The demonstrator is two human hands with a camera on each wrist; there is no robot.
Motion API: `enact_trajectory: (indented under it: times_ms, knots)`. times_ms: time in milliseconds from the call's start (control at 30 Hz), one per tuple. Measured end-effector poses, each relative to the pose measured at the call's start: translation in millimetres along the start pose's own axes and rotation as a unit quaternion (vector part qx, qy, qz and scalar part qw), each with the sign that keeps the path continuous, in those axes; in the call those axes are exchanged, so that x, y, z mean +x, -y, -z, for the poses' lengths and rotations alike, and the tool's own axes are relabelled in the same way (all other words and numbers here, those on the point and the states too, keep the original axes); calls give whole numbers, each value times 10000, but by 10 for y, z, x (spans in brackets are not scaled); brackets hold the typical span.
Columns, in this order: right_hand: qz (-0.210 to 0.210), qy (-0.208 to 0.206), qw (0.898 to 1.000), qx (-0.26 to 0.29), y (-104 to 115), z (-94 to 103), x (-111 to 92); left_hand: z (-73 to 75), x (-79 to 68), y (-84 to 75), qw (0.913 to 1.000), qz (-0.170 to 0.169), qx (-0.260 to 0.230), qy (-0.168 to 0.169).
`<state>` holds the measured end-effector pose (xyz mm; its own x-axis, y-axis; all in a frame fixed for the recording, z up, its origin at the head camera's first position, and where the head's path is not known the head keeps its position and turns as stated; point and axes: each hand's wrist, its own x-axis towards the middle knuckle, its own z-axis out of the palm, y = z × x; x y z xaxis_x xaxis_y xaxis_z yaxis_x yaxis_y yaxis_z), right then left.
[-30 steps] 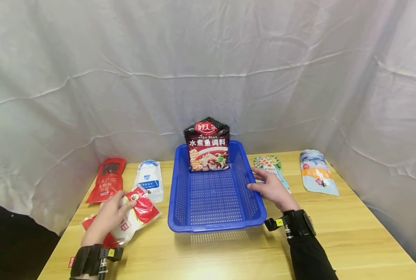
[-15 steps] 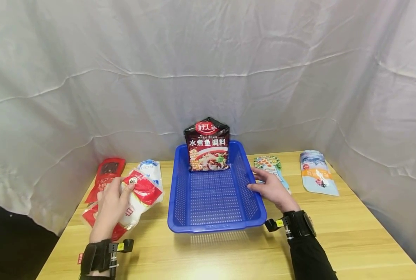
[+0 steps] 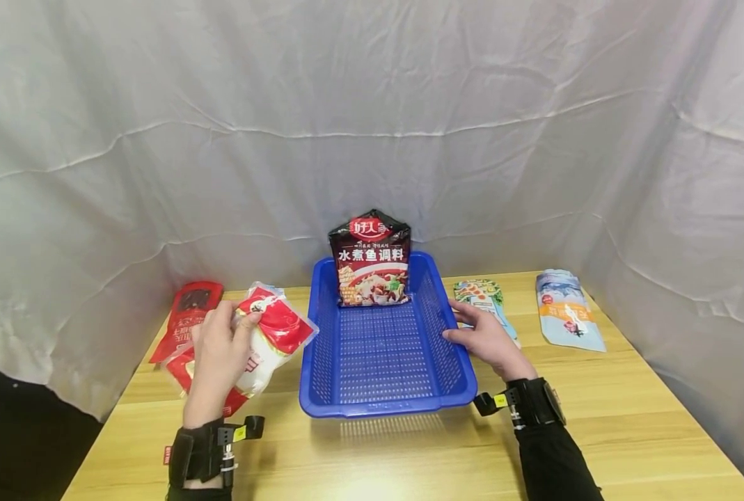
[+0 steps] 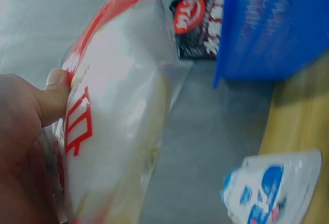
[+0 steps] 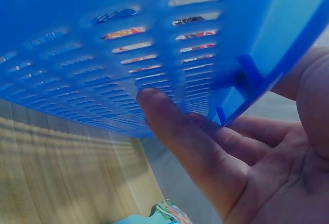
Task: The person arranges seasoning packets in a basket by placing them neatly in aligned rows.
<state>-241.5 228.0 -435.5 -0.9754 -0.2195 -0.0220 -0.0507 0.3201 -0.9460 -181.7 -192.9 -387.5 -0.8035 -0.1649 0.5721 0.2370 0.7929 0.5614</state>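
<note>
My left hand (image 3: 221, 348) grips a clear-edged red and white plastic packet (image 3: 265, 351) by its side, thumb on top. In the left wrist view the packet (image 4: 118, 95) is raised above the table, left of the basket. Its upper right corner overlaps the basket's left rim in the head view; whether they touch I cannot tell. My right hand (image 3: 491, 341) holds the right rim of a blue perforated basket (image 3: 384, 403), thumb over the rim. The right wrist view shows its fingers (image 5: 180, 142) against the outer wall. Inside, a dark seasoning packet (image 3: 373, 268) leans upright at the back.
A red pouch (image 3: 193, 313) lies at the far left. Beside it a white and blue pouch (image 4: 275, 188) is mostly hidden behind the held packet in the head view. Right of the basket lie a green and blue pouch (image 3: 481, 296) and a light blue pouch (image 3: 568, 313).
My left hand has lifted the red and white packet and carried it right and away from me, towards the basket. My right hand and the basket have stayed nearly still.
</note>
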Motion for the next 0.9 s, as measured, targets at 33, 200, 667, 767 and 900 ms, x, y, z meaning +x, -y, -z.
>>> enact_trajectory:
  times_ms: [33, 200, 667, 767, 900]
  knots:
    - [13, 3, 10000, 4, 0, -2, 2, -12, 0, -36, 10000, -30, -34, -7]
    - [76, 53, 10000, 35, 10, -11, 14, -62, -5, -212, 9998, -136, -171, -5]
    - [104, 118, 9997, 197, 43, -11, 17, -163, -16, -487, 9983, -480, -211, 259]
    - [40, 50, 9999, 136, 56, -3, -4, -168, -26, -505, 9978, -547, -218, 295]
    - [97, -152, 9997, -188, 108, 30, -62, -170, -32, -519, 9972, -643, -229, 310]
